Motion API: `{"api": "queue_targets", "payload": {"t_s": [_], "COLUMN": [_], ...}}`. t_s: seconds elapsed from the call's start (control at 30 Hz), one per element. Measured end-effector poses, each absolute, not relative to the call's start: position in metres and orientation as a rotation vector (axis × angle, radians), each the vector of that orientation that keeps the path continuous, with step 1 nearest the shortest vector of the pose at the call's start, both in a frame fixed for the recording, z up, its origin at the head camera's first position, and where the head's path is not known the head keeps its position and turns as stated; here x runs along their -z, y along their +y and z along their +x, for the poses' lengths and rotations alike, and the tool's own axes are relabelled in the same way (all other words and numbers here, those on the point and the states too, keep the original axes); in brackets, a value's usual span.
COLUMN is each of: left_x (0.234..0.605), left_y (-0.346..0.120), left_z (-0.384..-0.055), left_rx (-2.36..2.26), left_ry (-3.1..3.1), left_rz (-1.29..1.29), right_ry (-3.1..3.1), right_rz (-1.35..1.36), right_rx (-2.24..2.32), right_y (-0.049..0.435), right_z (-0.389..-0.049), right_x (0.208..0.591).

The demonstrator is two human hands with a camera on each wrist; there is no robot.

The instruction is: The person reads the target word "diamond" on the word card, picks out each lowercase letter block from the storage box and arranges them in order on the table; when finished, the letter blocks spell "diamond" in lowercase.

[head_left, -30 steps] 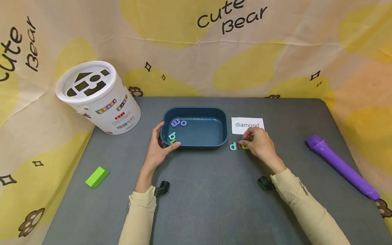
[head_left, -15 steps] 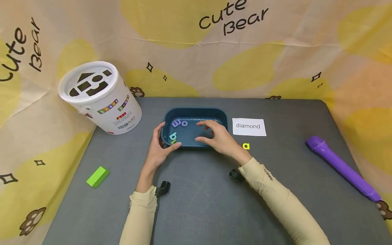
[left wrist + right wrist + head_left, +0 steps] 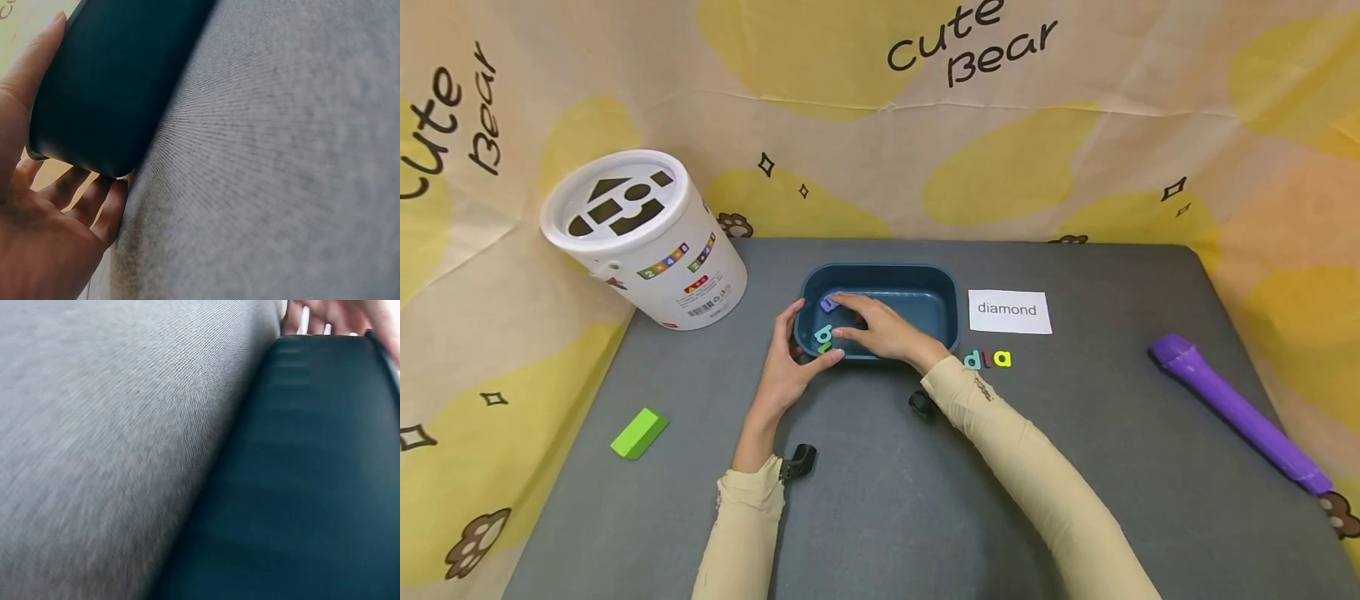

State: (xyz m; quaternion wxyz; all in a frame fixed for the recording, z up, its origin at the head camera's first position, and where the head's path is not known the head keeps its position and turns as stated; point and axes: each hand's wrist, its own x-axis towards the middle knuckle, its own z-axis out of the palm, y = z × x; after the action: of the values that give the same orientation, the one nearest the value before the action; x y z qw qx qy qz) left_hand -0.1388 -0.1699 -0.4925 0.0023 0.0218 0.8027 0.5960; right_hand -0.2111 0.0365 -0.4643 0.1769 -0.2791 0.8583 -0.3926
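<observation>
Two beige sleeves [image 3: 743,533] are extending from the near edge across a gray tabletop [image 3: 887,508], where a bright green block [image 3: 639,433] is lying at left. The left hand [image 3: 784,373] is gripping the left end of a dark blue rectangular tray [image 3: 917,308], its thumb pressing the near side. The right hand [image 3: 891,329] is hanging over the tray's near rim, thumb and fingers parted above the interior; whether a fingertip is touching the partly covered purple letter [image 3: 828,303] cannot be told. A teal "b" [image 3: 823,334] and a green letter [image 3: 824,347] are lying beside the left thumb. Right of the tray, a teal "d" [image 3: 972,360], a thin red letter [image 3: 987,358] and a yellow "a" [image 3: 1002,359] are forming a row below a white card [image 3: 1010,312] reading "diamond". A purple baton [image 3: 1238,412] is lying farther right. A white bucket [image 3: 655,242] with shaped lid openings is standing at far left, before a printed "Cute Bear" cloth [image 3: 850,75].
</observation>
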Motion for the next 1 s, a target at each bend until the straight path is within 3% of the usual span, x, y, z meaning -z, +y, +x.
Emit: {"api": "queue_targets", "payload": {"t_s": [0.47,1.0], "left_x": [0.489,0.489], "left_y": [-0.171,-0.170], "left_z": [-0.138,-0.137], "left_rx": [-1.868,-1.849], "left_ry": [2.484,2.507], "left_rz": [0.055,0.039], "right_ry": [2.523,2.656], "right_rz": [-0.798,-0.744], "right_rx": [0.794,0.843], "right_y": [0.015,0.022], "right_z": [-0.220,-0.219], "right_x": [0.468,0.467]}}
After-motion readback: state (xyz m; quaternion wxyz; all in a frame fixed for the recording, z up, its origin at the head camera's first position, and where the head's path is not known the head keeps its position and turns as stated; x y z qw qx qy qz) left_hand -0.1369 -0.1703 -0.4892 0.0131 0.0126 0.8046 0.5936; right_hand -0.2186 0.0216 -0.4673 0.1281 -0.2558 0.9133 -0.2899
